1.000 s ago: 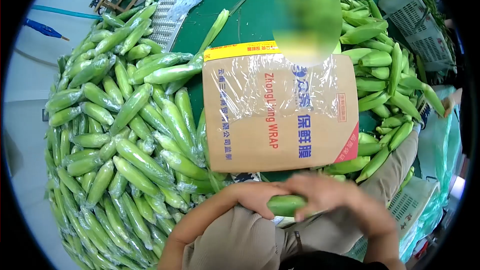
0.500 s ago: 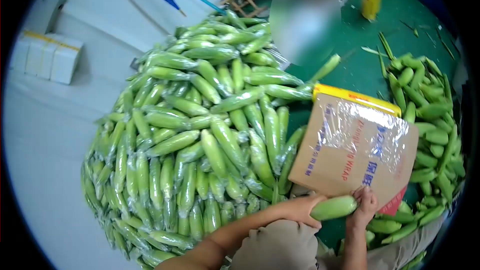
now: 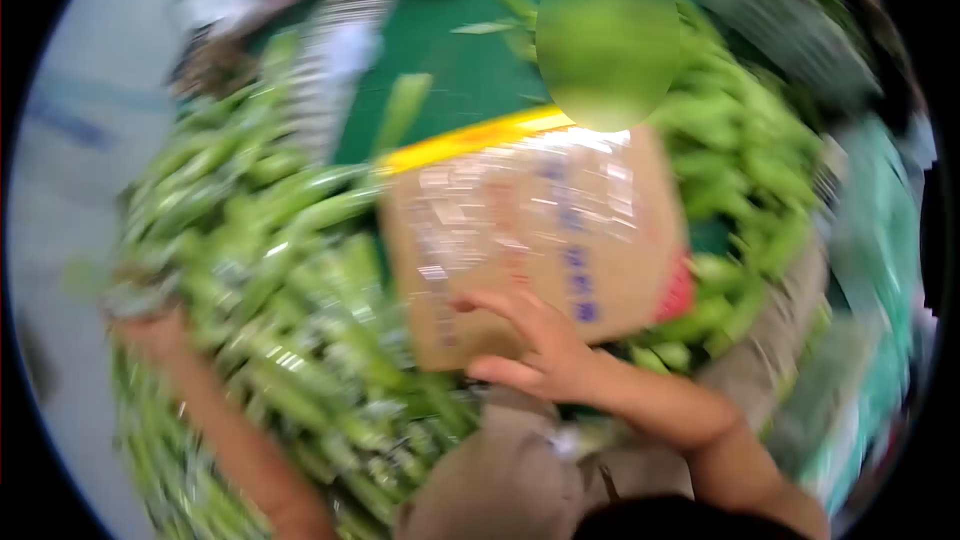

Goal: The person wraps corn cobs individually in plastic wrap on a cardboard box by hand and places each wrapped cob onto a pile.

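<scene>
My left hand reaches to the far left edge of the pile of film-wrapped corn; motion blurs its fingers, and something wrapped and blurred lies at them. My right hand is over the lower part of the cardboard box, fingers apart and nothing between them. Clear film covers the upper part of the box, and a yellow strip runs along its far edge.
Unwrapped green corn is heaped right of the box. A grey crate stands at the upper right, with teal plastic below it. A metal grating crosses the green floor. My legs are beneath the box's near edge.
The corn cob that was between both hands is no longer there. My left hand has moved far left to the wrapped pile, and my right hand has opened over the box. The view has shifted.
</scene>
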{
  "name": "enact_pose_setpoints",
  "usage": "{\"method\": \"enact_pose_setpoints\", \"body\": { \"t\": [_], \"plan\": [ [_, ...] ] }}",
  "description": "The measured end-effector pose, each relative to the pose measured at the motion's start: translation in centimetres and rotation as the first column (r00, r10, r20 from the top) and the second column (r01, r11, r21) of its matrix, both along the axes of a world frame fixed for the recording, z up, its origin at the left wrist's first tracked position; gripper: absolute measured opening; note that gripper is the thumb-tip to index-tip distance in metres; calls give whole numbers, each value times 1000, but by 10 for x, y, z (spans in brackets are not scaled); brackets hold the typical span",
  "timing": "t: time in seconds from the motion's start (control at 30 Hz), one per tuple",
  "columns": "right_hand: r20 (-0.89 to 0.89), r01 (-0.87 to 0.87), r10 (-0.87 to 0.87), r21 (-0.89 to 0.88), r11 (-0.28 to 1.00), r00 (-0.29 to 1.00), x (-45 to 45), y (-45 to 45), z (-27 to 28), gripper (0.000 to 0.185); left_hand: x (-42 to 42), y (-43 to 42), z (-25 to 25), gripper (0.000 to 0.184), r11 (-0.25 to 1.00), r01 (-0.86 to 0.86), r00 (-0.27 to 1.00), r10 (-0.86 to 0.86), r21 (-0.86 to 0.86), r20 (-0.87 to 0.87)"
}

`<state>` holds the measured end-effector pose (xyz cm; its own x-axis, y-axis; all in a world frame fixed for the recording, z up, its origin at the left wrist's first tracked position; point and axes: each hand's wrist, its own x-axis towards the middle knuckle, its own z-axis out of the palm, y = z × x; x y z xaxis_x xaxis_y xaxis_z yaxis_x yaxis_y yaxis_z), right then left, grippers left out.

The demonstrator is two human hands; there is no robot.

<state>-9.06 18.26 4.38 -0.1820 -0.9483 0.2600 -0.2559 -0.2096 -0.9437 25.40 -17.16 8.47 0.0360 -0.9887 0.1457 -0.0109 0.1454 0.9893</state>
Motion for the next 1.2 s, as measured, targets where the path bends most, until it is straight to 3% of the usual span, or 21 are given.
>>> {"method": "enact_pose_setpoints", "body": {
  "t": [0.07, 0.13, 0.17, 0.23, 0.27, 0.3, 0.33, 0.43, 0.47, 0.53, 0.57, 0.63, 0.7, 0.77, 0.87, 0.93, 1.0, 1.03, 1.07, 1.13, 1.2],
  "plan": [
    [-113, 178, -162, 151, 972, 980, -40, 34, -21, 57, 30, -72, -10, 56, 985, -163, 983, 167, 54, -72],
    [-161, 396, -373, 150, 906, 914, -88, 69, -58, 43, 20, -68, -25, 54, 959, -282, 956, 281, -3, -85],
    [-150, 581, -562, 224, 782, 814, -115, 85, -76, 39, 2, -39, -33, 54, 959, -275, 960, 271, -73, -69],
    [-161, 849, -846, 255, 462, 509, -177, 123, -120, 37, -62, 62, -72, 52, 983, 35, 987, -6, -180, 160],
    [-45, 877, -931, 355, 323, 361, -217, 145, -160, 49, -104, 129, -86, 52, 944, 284, 899, -201, -170, 389],
    [-195, 862, -932, 472, 184, 306, -247, 162, -196, 54, -151, 179, -89, 61, 844, 524, 595, -272, -109, 756],
    [-342, 832, -903, 554, 31, 261, -273, 176, -226, 59, -170, 203, -103, 69, 714, 679, 358, -120, -170, 926],
    [190, 507, -952, 812, 290, 240, -321, 167, -268, 58, -186, 245, -139, 66, 739, 673, 191, -148, -20, 970],
    [104, 482, -988, 863, 148, 118, -328, 148, -258, 57, -191, 252, -137, 67, 758, 652, 116, -153, 41, 981],
    [-25, 620, -996, 784, 31, 82, -316, 119, -251, 60, -194, 258, -130, 66, 784, 613, 39, -149, 94, 988],
    [47, 632, -993, 768, 106, 110, -320, 125, -275, 62, -195, 259, -128, 65, 789, 608, 37, -140, 88, 989],
    [180, 622, -982, 776, 102, -63, -315, 132, -282, 64, -195, 262, -128, 62, 802, 590, 31, -144, 98, 989],
    [497, 670, -846, 696, 258, -191, -301, 154, -272, 53, -195, 266, -128, 60, 797, 599, 54, -132, 74, 990],
    [818, 650, -430, 568, 505, -381, -278, 183, -206, 37, -187, 266, -137, 67, 775, 631, 65, -87, 27, 994],
    [788, 730, -591, 506, 459, -174, -216, 187, -126, 34, -187, 269, -135, 78, 824, 564, 109, -148, 62, 983],
    [205, 866, -932, 352, 355, 298, -173, 147, -93, 42, -189, 268, -135, 88, 847, 526, 114, -156, 74, 981],
    [-305, 721, -669, 99, 685, 678, -168, 94, -46, 63, -190, 270, -136, 89, 864, 495, 107, -164, 91, 981],
    [-520, 559, -438, 96, 823, 733, -171, 61, -26, 79, -189, 273, -136, 89, 865, 494, 107, -156, 84, 982],
    [-615, 393, -296, 25, 919, 731, -169, 22, -15, 75, -190, 273, -135, 88, 866, 495, 110, -144, 72, 983],
    [-752, 211, -49, 121, 970, 657, -164, -38, -31, 73, -195, 267, -132, 85, 847, 531, 201, -85, -36, 976],
    [-819, 111, 9, 89, 990, 573, -167, -68, -67, 74, -195, 256, -125, 82, 798, 561, 369, -3, -220, 929]
  ]
}}
